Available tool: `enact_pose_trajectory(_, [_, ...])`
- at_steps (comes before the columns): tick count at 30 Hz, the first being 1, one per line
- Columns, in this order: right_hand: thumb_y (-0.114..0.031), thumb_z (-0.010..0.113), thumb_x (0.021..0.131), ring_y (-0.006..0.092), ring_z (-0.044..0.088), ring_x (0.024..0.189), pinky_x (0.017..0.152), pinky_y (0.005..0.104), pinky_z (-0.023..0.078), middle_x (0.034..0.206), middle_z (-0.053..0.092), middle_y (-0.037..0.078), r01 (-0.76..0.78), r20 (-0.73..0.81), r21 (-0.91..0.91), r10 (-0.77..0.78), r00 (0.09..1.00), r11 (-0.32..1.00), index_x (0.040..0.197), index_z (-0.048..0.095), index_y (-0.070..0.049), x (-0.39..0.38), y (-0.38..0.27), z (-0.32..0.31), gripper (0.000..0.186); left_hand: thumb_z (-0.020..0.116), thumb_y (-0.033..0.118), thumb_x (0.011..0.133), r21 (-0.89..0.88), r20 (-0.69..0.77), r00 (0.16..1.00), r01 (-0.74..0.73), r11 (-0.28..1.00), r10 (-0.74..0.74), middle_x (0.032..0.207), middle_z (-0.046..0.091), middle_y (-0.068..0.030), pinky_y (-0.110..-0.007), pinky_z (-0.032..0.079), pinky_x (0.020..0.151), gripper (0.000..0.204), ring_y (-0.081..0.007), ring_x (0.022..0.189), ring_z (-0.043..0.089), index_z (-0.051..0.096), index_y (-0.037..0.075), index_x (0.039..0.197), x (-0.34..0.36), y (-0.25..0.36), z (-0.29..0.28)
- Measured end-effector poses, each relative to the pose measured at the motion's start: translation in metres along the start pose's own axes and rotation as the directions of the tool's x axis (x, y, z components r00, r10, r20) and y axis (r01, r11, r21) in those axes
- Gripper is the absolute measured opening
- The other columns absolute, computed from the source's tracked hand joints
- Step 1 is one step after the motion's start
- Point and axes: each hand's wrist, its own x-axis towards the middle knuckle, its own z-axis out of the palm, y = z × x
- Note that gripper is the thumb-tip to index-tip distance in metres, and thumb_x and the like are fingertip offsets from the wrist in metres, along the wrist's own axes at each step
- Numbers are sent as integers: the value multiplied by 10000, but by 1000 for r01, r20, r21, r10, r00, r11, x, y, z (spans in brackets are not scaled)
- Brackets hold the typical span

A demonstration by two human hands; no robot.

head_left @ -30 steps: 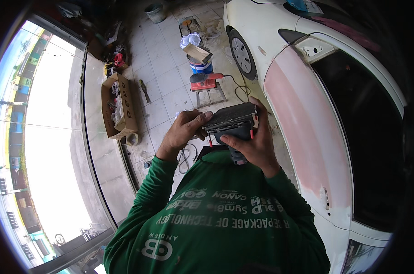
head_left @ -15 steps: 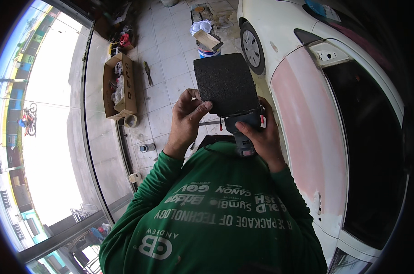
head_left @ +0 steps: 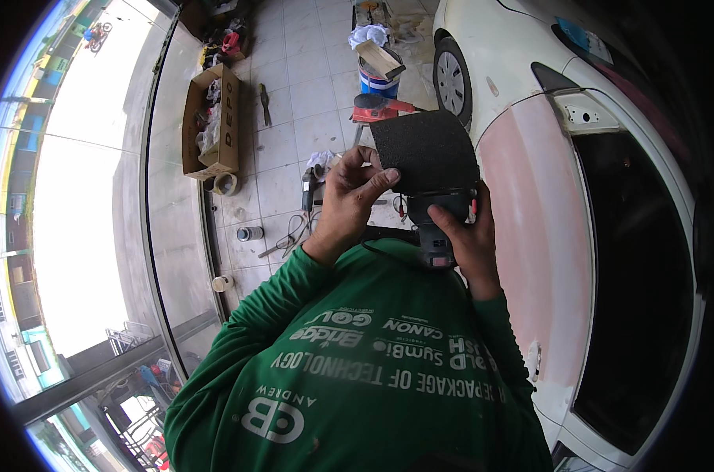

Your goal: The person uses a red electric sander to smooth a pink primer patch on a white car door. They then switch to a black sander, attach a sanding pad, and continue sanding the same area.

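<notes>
tiled floor [head_left: 309, 102]; white car [head_left: 542, 220] stood at right. one dark power sander [head_left: 432, 241] was held before the green shirt [head_left: 357, 346]: right hand [head_left: 475, 238] gripped its body, left hand [head_left: 354, 189] pinched the left edge of its black sheet [head_left: 429, 149].

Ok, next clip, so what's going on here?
A person in a green shirt holds up a dark power tool with a broad black pad. The right hand grips the tool's body; the left hand pinches the pad near its lower left corner. A white car with a pinkish door stands to the right.
</notes>
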Motion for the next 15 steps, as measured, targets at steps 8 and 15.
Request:
enact_pose_trajectory(8, [-204, 876, 893, 237, 638, 1198, 953, 383, 592, 1360, 593, 171, 20, 24, 22, -21, 1000, 1000, 1504, 410, 23, 1, 5, -4, 801, 763, 54, 988, 136, -11, 998, -65, 989, 67, 764, 589, 52, -223, 414, 674, 229, -19, 738, 502, 535, 69, 966, -2, -6, 3])
enact_pose_trajectory(15, [-302, 911, 863, 236, 639, 1204, 997, 368, 546, 1334, 621, 166, 36, -2, -85, -36, 999, 996, 1487, 439, 21, 5, 11, -8, 847, 788, 78, 971, 196, -33, 990, -125, 973, 134, 802, 684, -22, -233, 467, 706, 247, -50, 771, 590, 545, 46, 1003, -6, -7, 7])
